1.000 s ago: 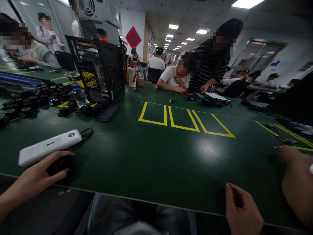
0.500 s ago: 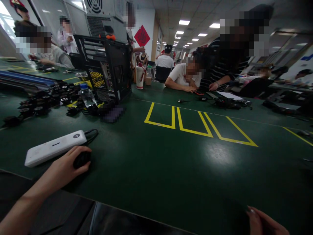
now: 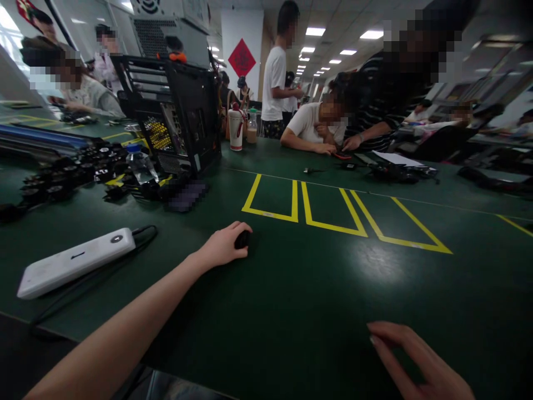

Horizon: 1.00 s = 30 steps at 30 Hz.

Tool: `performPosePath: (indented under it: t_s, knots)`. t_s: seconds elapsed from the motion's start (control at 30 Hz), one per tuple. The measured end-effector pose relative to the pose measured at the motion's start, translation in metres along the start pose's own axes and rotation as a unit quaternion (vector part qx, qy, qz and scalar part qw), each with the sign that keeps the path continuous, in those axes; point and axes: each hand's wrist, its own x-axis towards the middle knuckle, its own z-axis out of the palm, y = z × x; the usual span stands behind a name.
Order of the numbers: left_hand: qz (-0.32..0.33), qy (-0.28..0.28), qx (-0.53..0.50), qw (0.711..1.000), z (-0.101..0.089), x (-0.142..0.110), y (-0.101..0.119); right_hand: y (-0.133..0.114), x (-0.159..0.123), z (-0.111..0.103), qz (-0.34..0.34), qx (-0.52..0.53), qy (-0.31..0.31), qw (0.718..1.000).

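My left hand [image 3: 225,244] is closed round a small, dark, rounded object [image 3: 242,239], mostly covered by the fingers, so its kind does not show. It is low over the green table [image 3: 291,300], just in front of the yellow tape outlines; I cannot tell whether the object touches the tabletop. At the lower right, my right hand [image 3: 412,358] is open, its thumb and forefinger slightly apart with nothing visible between them. A white elongated device [image 3: 79,261] with a round button and a black cable [image 3: 144,239] lies left of my left forearm.
Black parts [image 3: 54,172] are heaped at the left, by a clear bottle [image 3: 141,164] with a blue cap. An open black computer case [image 3: 187,111] stands behind. Yellow tape outlines [image 3: 295,200] mark the table. Two people [image 3: 320,133] are across it; a lidded cup [image 3: 236,130] stands farther back.
My left hand has moved right, away from the white device, with the dark object in it. My right hand has come farther into view, up and to the left.
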Motion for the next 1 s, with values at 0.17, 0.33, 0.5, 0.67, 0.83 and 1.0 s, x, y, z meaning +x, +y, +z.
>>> performPosePath:
  t_s: [0.17,0.33,0.5,0.67,0.83,1.0]
  knots:
    - [0.034,-0.018,-0.017,0.999,0.019,0.052,0.019,-0.061,0.082,0.004,-0.061,0.109,-0.163,0.979]
    - [0.059,-0.007,-0.005,0.998,0.031,0.082,0.035,-0.069,0.164,0.054,-0.008,0.239,-0.132,0.962]
    - [0.084,-0.006,0.003,0.996,0.036,0.098,0.039,-0.068,0.211,0.096,0.016,0.344,-0.1,0.933]
    - [0.091,0.002,-0.002,0.996,0.042,0.105,0.034,-0.069,0.218,0.104,0.022,0.396,-0.11,0.911]
    - [0.079,-0.001,0.001,0.997,0.045,0.105,0.034,-0.067,0.219,0.106,0.031,0.421,-0.106,0.9]
    - [0.063,-0.028,-0.08,0.994,0.039,0.106,0.032,-0.066,0.221,0.102,0.02,0.414,-0.112,0.903]
